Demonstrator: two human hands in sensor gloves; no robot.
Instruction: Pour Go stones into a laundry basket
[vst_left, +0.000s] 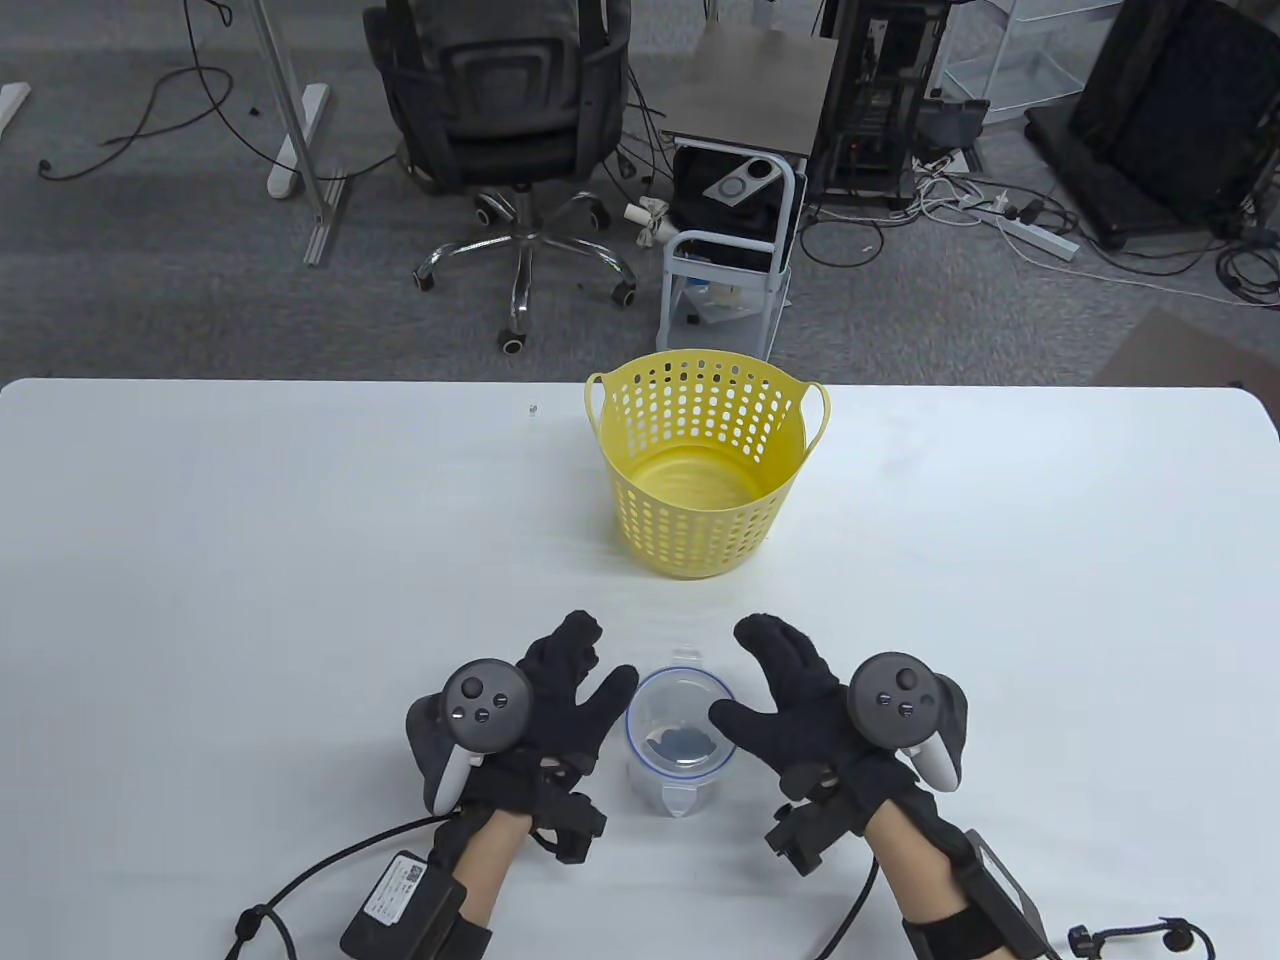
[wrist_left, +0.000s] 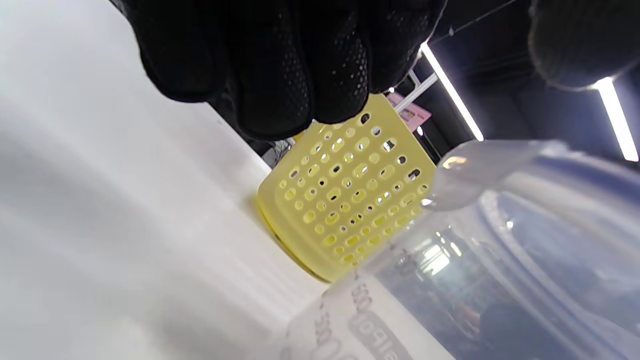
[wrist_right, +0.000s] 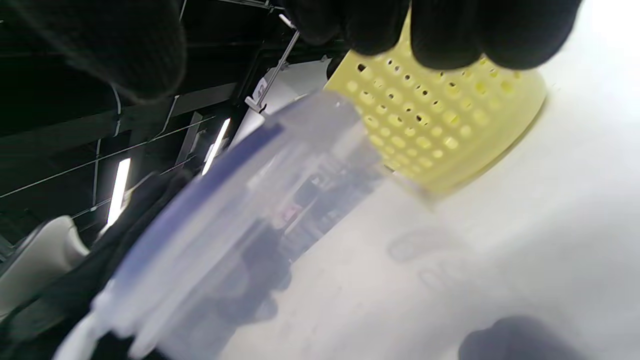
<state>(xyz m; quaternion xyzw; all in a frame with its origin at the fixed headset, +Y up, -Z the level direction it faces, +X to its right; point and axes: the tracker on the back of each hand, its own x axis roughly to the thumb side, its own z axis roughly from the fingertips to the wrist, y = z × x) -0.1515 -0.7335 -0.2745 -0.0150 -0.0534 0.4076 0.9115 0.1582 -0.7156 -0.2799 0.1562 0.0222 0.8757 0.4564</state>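
Observation:
A clear plastic container (vst_left: 678, 735) with a blue-rimmed lid stands on the white table (vst_left: 250, 560) near its front edge. Dark Go stones (vst_left: 685, 745) lie at its bottom. My left hand (vst_left: 565, 690) is open just left of the container, my right hand (vst_left: 775, 690) open just right of it; neither clearly touches it. The yellow perforated laundry basket (vst_left: 705, 460) stands upright behind the container, empty. The left wrist view shows the basket (wrist_left: 345, 200) and container (wrist_left: 475, 280). The right wrist view shows the container (wrist_right: 240, 230) and basket (wrist_right: 440, 125).
Beyond the table's far edge stand an office chair (vst_left: 510, 120) and a small cart (vst_left: 735, 200) on the floor with cables. A tiny object (vst_left: 532, 409) lies on the table left of the basket.

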